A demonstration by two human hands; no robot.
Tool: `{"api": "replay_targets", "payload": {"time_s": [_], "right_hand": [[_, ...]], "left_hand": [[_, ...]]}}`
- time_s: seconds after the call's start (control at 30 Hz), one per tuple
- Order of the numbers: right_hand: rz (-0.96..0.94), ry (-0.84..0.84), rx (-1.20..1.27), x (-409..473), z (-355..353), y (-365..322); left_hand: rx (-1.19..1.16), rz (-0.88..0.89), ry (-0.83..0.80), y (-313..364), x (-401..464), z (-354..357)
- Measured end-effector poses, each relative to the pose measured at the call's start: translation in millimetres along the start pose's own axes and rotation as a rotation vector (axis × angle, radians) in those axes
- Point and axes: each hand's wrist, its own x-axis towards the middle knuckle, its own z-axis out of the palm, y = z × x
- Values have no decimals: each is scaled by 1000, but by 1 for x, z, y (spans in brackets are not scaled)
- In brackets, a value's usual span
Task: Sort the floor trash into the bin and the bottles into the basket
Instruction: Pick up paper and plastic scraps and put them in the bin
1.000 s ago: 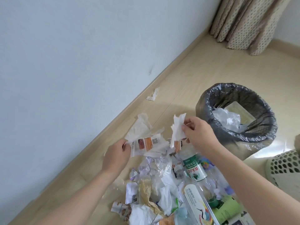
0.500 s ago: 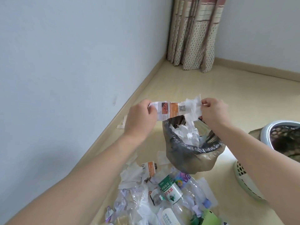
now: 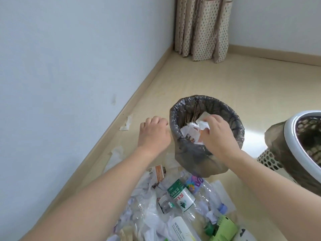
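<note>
Round bin with grey plastic liner [image 3: 175,119] upright, holding white crumpled paper scraps [image 3: 190,132]; clear plastic bottles [image 3: 184,197] lie in floor pile; white perforated basket [image 3: 271,159] at right.

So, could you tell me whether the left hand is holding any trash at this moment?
No, the left hand is a loose empty fist beside the bin, while the right hand holds the paper scraps over it.

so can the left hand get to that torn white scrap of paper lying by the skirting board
Probably yes. The left hand hangs loosely curled and seems empty, left of the black-lined bin, and bare floor lies between it and the torn white paper scrap, nothing blocking.
</note>
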Motion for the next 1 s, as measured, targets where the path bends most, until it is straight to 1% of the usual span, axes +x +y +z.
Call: {"api": "replay_targets", "payload": {"time_s": [0.07,0.13,0.2,0.23,0.3,0.4,0.47,0.57,0.67,0.77,0.9,1.0], "right_hand": [[-193,7,-5,-14,12,-17],[-310,-49,-1,-25,26,-33],[-373,-146,4,-32,48,-53],[-390,-199,3,-35,59,-62],[-405,-297,5,-37,84,-80],[-362,-429,11,-32,123,-99],[-324,-504,22,-21,149,-108],[-293,-542,30,6,192,-116],[-256,-523,43,30,230,-116],[-222,-489,33,56,264,-122],[-271,-437,-35,96,304,-138],[-280,-364,-47,123,333,-149]], "left_hand": [[-32,-112,-84,-53,-25,0],[-79,-288,-208,-106,-53,7],[-114,-480,-318,-154,-84,12],[-119,-548,-363,-171,-98,16],[-118,-628,-424,-195,-120,25],[-82,-597,-416,-210,-125,50],[-33,-536,-343,-215,-115,68],[33,-482,-255,-227,-98,96],[74,-477,-251,-232,-101,127],[42,-481,-147,-228,-120,151],[104,-470,-63,-229,-131,163],[128,-471,-43,-230,-128,164]]}}
